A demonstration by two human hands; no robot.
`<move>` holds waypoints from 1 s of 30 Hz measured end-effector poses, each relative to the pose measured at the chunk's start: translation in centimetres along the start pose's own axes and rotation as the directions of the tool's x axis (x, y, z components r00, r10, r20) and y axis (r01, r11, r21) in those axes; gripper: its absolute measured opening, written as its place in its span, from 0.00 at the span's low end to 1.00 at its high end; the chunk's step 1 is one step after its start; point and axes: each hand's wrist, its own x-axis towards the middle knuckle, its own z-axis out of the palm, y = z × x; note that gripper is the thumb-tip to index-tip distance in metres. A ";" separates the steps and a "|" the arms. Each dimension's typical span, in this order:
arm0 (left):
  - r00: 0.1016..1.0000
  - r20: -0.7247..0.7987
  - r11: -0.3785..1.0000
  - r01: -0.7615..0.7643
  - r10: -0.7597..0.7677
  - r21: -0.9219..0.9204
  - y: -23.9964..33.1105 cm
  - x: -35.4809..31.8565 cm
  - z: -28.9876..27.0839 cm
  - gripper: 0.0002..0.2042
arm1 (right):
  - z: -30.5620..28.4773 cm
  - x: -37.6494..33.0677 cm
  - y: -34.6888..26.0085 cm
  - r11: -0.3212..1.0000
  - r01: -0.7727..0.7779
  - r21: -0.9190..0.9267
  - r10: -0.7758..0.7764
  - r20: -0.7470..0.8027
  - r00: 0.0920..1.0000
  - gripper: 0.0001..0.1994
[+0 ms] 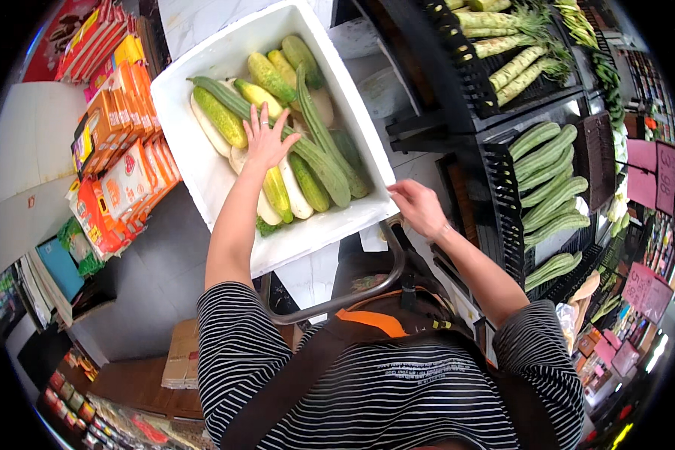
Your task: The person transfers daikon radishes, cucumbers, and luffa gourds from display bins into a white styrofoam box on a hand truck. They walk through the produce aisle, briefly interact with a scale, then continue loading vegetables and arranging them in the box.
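Left hand (268, 142) splayed over a long gourd (321, 166), right hand (420, 208) at the box (352, 105) corner.

The gourd lies slantwise in the box under the left hand, whose fingers are spread rather than closed round it. The right hand's bent fingers meet the rim; whether they grip or merely rest there, I cannot tell. The gourd should be moderately heavy, stiff but easily bruised, a little slick; its middle, by the left palm, looks the balanced place to take hold, the thin end past the fingertips the weaker one. Its green skin is faintly ridged, its blunt end toward the right hand. Around the left hand lie mottled cucumbers (219, 118) and smooth pale gourds (295, 187); the box is white, foam-like, thick-walled.
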 end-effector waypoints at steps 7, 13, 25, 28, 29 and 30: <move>0.945 -0.324 0.940 -0.066 -0.049 -0.334 7.0 -4.4 -3.9 0.24 | -8.3 -16.4 12.7 0.894 -0.254 0.369 0.416 -0.473 0.777 0.10; 0.948 -0.295 0.742 -0.285 0.122 -0.607 23.7 -11.7 -10.4 0.13 | -16.8 -30.7 27.5 0.695 -0.219 0.685 0.718 -0.672 0.179 0.24; 0.665 -0.064 0.324 -0.443 0.744 -0.836 60.5 -15.5 -9.0 0.11 | -22.4 -38.1 44.2 0.413 -0.370 0.832 0.894 -0.448 -0.010 0.30; 0.596 -0.067 0.403 -0.617 0.800 -0.676 67.9 -13.4 -5.1 0.19 | -23.5 -36.2 44.5 0.281 -0.592 0.755 0.864 -0.468 -0.187 0.49; 0.624 0.010 0.487 -0.599 0.781 -0.636 69.6 -12.5 -3.2 0.26 | -24.3 -35.6 44.7 0.276 -0.617 0.737 0.877 -0.456 -0.153 0.57; 0.669 0.048 0.574 -0.596 0.742 -0.561 71.4 -11.8 -1.6 0.29 | -24.9 -34.8 44.9 0.248 -0.619 0.745 0.891 -0.427 -0.156 0.59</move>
